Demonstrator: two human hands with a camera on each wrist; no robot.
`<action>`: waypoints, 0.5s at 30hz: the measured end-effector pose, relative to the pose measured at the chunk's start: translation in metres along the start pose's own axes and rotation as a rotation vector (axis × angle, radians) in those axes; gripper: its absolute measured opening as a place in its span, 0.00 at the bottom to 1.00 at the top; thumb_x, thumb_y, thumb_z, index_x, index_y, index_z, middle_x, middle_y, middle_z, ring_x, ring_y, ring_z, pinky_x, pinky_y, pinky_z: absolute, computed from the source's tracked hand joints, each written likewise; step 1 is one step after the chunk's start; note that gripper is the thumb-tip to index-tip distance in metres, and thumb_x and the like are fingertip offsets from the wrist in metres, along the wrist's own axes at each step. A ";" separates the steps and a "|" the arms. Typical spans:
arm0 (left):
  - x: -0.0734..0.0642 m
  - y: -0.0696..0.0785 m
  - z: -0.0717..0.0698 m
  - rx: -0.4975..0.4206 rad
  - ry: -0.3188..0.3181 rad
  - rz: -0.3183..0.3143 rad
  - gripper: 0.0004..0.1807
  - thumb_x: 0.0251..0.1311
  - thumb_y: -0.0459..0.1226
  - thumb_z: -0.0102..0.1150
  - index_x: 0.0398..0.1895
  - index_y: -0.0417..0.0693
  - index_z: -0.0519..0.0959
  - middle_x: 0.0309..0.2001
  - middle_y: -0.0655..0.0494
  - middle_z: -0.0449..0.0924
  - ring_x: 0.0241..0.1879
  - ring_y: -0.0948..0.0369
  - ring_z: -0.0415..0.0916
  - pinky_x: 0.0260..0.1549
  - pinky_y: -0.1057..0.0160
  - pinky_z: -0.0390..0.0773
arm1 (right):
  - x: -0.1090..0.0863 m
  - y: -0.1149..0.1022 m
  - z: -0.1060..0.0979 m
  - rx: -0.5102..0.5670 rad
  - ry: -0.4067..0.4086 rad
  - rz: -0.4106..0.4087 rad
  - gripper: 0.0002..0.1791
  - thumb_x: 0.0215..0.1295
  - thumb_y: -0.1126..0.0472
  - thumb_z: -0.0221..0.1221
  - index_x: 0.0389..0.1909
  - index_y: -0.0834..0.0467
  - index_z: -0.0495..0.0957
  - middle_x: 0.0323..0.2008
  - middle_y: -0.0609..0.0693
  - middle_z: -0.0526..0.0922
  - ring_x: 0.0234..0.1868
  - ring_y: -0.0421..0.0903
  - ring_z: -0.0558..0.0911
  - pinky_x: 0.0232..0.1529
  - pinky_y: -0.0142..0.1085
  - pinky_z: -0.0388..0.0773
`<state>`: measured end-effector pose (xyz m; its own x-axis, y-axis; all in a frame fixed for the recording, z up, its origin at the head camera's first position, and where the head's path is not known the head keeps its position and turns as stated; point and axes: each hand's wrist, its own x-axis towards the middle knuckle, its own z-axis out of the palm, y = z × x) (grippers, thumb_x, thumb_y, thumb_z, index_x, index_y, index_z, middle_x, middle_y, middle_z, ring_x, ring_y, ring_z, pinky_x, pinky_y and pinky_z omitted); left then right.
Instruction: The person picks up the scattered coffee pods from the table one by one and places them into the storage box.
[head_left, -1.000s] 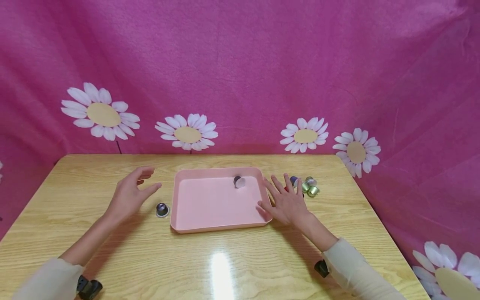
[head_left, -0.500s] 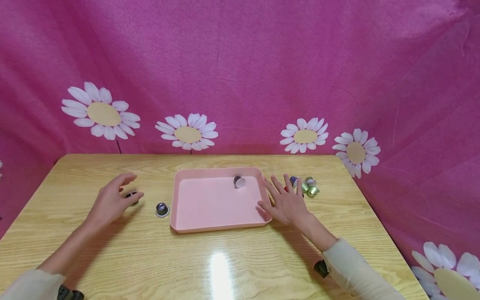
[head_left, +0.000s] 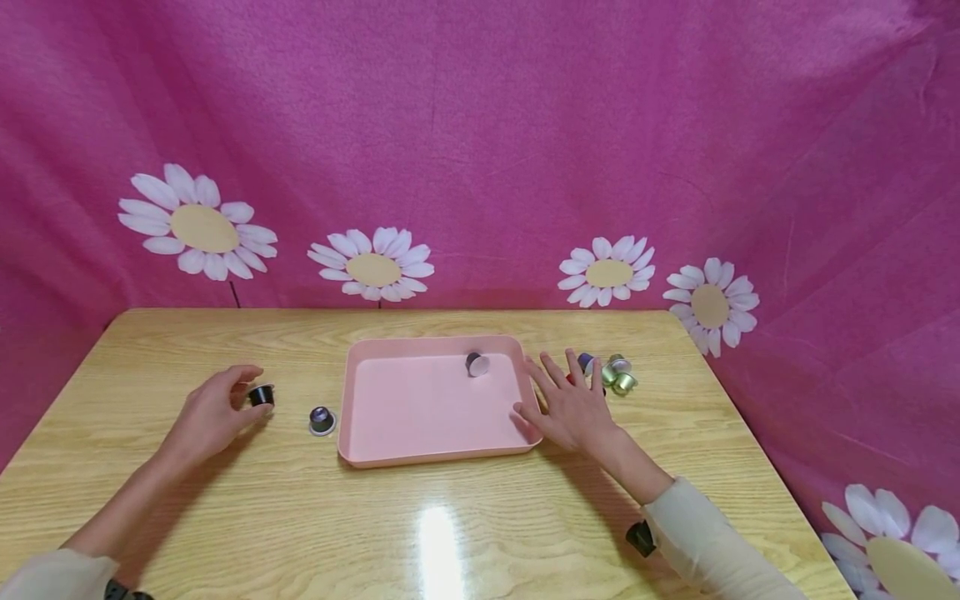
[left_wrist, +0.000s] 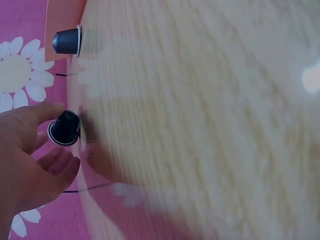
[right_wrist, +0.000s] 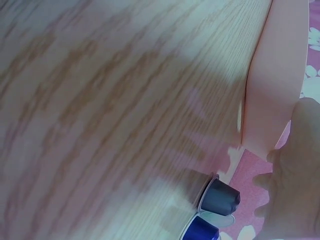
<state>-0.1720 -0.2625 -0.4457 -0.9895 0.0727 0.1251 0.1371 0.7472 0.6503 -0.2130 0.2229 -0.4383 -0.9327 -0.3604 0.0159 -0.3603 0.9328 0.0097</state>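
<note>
While a black coffee capsule (head_left: 262,397) is held over the left part of the desk (head_left: 450,517), the grip of the left hand (head_left: 206,417) is kept partly closed: the thumb is set against the capsule, and the bent fingers are placed around its opposite side. The capsule is tilted, with its rim turned away from the thumb. Whether it is lifted off the desk cannot be told.

Between the left hand and the pink tray (head_left: 420,417), a purple-topped coffee capsule (head_left: 322,421) is seated upright on its rim, just beside the left wall of the tray. Inside the tray, near the far right corner, a dark coffee capsule (head_left: 477,364) is laid on its side, with its pale lid directed to the right.

At the right wall of the tray, the right hand (head_left: 576,412) is extended; its grip is fully opened, the fingers are spread, and nothing is grasped. Whether the tray is touched cannot be told. Just past the fingers, a blue coffee capsule (head_left: 584,361) and several green coffee capsules (head_left: 625,383) are grouped on the desk. A red item (head_left: 570,379) is mostly hidden by the fingers. In the right wrist view, a dark grey coffee capsule (right_wrist: 220,197) is shown just beside the blue one.

Behind the desk, a magenta curtain (head_left: 480,150) printed with white daisies is hung.
</note>
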 end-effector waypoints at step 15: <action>-0.001 -0.004 0.005 0.048 0.019 0.025 0.24 0.55 0.30 0.70 0.53 0.28 0.75 0.48 0.31 0.77 0.46 0.40 0.76 0.46 0.40 0.75 | 0.000 0.000 0.000 0.010 -0.002 0.002 0.42 0.69 0.29 0.45 0.78 0.47 0.59 0.75 0.55 0.59 0.75 0.67 0.49 0.66 0.71 0.37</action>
<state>-0.1720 -0.2623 -0.4526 -0.9847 0.0797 0.1552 0.1590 0.7761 0.6102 -0.2135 0.2233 -0.4386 -0.9333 -0.3588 0.0136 -0.3588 0.9334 -0.0004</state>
